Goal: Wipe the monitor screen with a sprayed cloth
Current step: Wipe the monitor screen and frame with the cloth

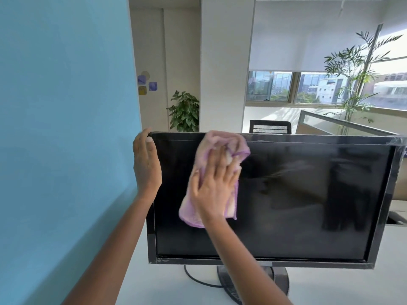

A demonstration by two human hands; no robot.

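White desk [167, 289]: dark monitor [308, 194] (smeared), pink cloth [189, 213]

Fuzzy pink cloth [220, 148] on the monitor's [308, 194] glossy black screen.

Your one wide-angle head camera faces forward and slightly down, close to the black flat-panel monitor [308, 205], plain blue wall [66, 128] filling its left side.

Presses a pink cloth [220, 142] flat against the upper left of the dark screen [308, 205] with the right hand [211, 188], fingers [229, 170] spread. Holds the top left corner of the monitor [264, 261] with the left hand [146, 164], thumb on the front frame. Below, a white surface [330, 287] with stand [279, 280] and black cable [198, 280].
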